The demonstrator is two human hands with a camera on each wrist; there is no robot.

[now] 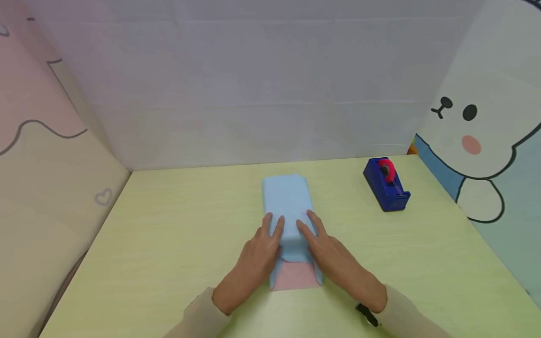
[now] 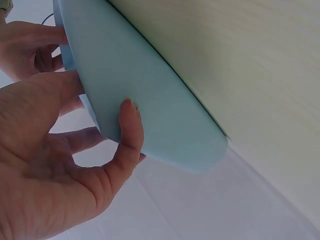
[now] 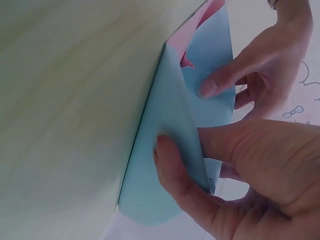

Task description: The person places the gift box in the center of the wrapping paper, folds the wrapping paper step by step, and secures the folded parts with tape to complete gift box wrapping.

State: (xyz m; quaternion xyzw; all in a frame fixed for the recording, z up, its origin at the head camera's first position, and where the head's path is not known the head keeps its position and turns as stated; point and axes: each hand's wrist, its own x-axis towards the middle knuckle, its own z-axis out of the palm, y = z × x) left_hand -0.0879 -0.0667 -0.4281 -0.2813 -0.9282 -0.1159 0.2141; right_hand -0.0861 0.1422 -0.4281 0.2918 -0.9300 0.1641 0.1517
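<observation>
A box-shaped package in light blue paper point(image 1: 287, 195) lies on the table, its near end showing a pink flap point(image 1: 296, 276) between blue folded sides. My left hand point(image 1: 259, 249) holds the package's left side, two fingertips on top. My right hand point(image 1: 331, 251) grips the right side in much the same way. In the left wrist view, one bent finger of the left hand point(image 2: 75, 160) presses the blue side face. The right wrist view has the right hand point(image 3: 250, 175) bent over the edge, with the left thumb on the blue paper beyond. What the paper encloses is hidden.
A blue tape dispenser point(image 1: 386, 188) with a red-cored roll stands at the right rear of the pale yellow-green table point(image 1: 190, 211). Behind rises a whitish wall sheet point(image 1: 253, 94). Printed panels flank both sides. A black strap point(image 1: 367, 314) shows beneath the right wrist.
</observation>
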